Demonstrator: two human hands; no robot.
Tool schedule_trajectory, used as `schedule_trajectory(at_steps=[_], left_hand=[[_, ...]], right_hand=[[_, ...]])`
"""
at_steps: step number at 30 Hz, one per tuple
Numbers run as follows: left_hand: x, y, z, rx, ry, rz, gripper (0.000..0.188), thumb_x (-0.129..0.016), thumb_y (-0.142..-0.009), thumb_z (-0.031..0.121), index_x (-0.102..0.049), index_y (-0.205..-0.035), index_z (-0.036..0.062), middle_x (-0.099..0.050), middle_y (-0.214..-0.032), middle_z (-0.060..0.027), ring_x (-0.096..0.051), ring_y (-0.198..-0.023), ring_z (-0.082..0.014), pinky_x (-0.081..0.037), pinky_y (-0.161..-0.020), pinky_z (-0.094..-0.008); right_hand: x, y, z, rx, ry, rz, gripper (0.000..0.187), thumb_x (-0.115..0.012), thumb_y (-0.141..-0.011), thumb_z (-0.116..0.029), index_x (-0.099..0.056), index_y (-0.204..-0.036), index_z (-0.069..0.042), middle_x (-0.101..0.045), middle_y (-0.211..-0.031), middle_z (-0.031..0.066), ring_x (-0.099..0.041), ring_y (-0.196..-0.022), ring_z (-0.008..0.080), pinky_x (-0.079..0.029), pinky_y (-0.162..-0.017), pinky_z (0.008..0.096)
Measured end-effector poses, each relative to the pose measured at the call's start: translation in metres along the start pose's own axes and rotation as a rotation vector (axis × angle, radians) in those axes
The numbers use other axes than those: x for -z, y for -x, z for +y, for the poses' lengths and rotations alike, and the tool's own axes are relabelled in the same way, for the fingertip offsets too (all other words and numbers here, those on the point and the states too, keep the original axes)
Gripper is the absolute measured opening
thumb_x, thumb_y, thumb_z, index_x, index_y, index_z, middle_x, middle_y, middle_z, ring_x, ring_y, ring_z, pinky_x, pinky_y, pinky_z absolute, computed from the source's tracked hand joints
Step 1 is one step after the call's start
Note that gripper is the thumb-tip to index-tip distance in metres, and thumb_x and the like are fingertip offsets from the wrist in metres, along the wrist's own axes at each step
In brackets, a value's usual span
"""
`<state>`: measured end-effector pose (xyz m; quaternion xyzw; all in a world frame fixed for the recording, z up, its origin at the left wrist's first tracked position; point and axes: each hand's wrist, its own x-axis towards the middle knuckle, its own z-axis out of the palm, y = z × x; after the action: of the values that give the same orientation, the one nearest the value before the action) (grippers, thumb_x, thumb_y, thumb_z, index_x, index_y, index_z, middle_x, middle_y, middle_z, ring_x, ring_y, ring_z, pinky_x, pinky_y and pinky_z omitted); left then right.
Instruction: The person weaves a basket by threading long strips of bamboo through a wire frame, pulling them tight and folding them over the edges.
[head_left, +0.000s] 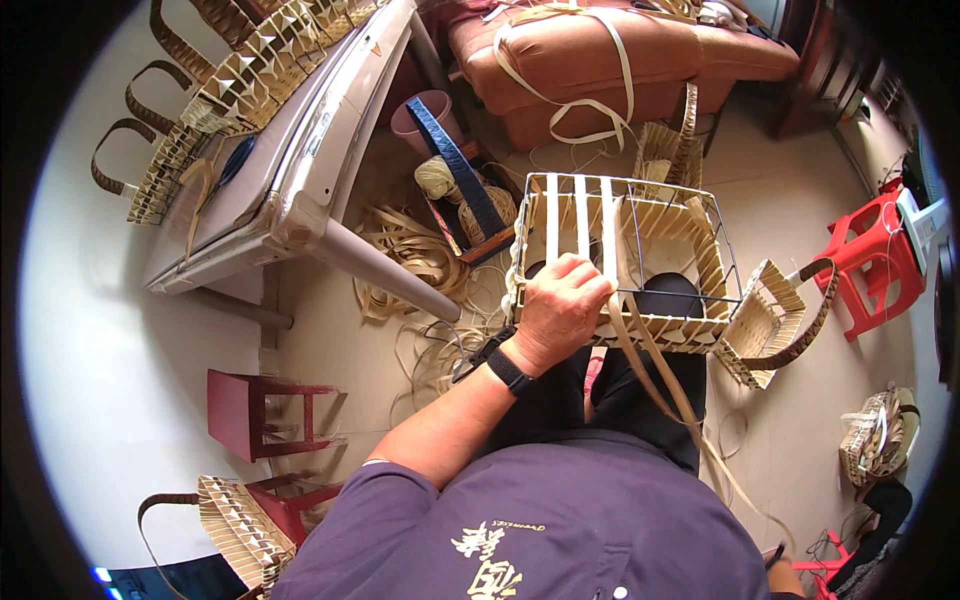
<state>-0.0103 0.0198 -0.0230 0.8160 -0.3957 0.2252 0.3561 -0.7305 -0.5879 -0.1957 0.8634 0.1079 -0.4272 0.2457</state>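
On my lap rests a rectangular basket (722, 255) with a dark wire frame and woven tan sides. Several white strips (582, 215) run side by side across the left part of its frame. My left hand (565, 308) is closed at the near edge of the frame, gripping a strip there; its fingertips are partly hidden. From beside that hand long tan strips (655, 370) trail down to the right. Only a bit of my right hand (783, 572) shows at the lower right edge, near a strip's end. Its fingers cannot be made out.
A small handled basket (765, 320) stands right of my knees, with a red plastic stool (872, 260) beyond it. Coiled strips (410, 262) lie on the floor to the left. Finished baskets (215, 115) line a tabletop at the far left; a brown sofa (600, 65) stands ahead.
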Motion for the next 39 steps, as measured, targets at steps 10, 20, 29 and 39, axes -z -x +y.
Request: schedule_trajectory(at_steps=[10,20,29,39], left_hand=[[0.0,-0.013,0.013,-0.071,-0.056,-0.033,0.005,-0.079,-0.091,0.008,-0.076,-0.093,0.0108,-0.074,-0.092,-0.0053,-0.073,-0.099,-0.0313,-0.059,-0.082,-0.0427],[0.001,-0.011,0.011,-0.023,-0.034,-0.022,0.003,-0.079,-0.093,0.009,-0.076,-0.094,0.0109,-0.074,-0.093,-0.0048,-0.072,-0.099,-0.0302,-0.059,-0.082,-0.0427],[-0.007,-0.006,0.003,0.005,0.079,0.031,0.005,-0.079,-0.092,0.01,-0.074,-0.093,0.0107,-0.074,-0.092,-0.0049,-0.073,-0.098,-0.0303,-0.06,-0.082,-0.0429],[-0.004,-0.017,0.019,-0.06,-0.051,-0.036,0.004,-0.079,-0.092,0.009,-0.075,-0.092,0.0109,-0.074,-0.092,-0.0046,-0.073,-0.098,-0.0306,-0.059,-0.082,-0.0428]], right_hand=[[0.44,-0.231,0.044,0.089,-1.372,0.76,0.028,-0.063,-0.112,-0.019,-0.074,-0.102,0.004,-0.077,-0.096,0.016,-0.072,-0.091,0.0214,-0.057,-0.085,0.0394],[0.627,-0.235,0.023,0.507,-1.629,0.531,0.03,-0.072,-0.111,-0.028,-0.078,-0.103,0.0,-0.072,-0.089,0.0023,-0.065,-0.082,0.0106,-0.054,-0.075,0.0294],[0.054,-0.045,0.062,-0.586,-0.369,-0.839,0.034,-0.072,-0.097,-0.036,-0.087,-0.122,-0.018,-0.081,-0.136,0.0112,-0.078,-0.122,0.0348,-0.061,-0.105,0.0501],[0.512,-0.228,0.054,0.197,-1.362,0.763,0.031,-0.068,-0.105,-0.018,-0.076,-0.126,0.003,-0.081,-0.117,0.021,-0.078,-0.111,0.0332,-0.06,-0.098,0.0412]])
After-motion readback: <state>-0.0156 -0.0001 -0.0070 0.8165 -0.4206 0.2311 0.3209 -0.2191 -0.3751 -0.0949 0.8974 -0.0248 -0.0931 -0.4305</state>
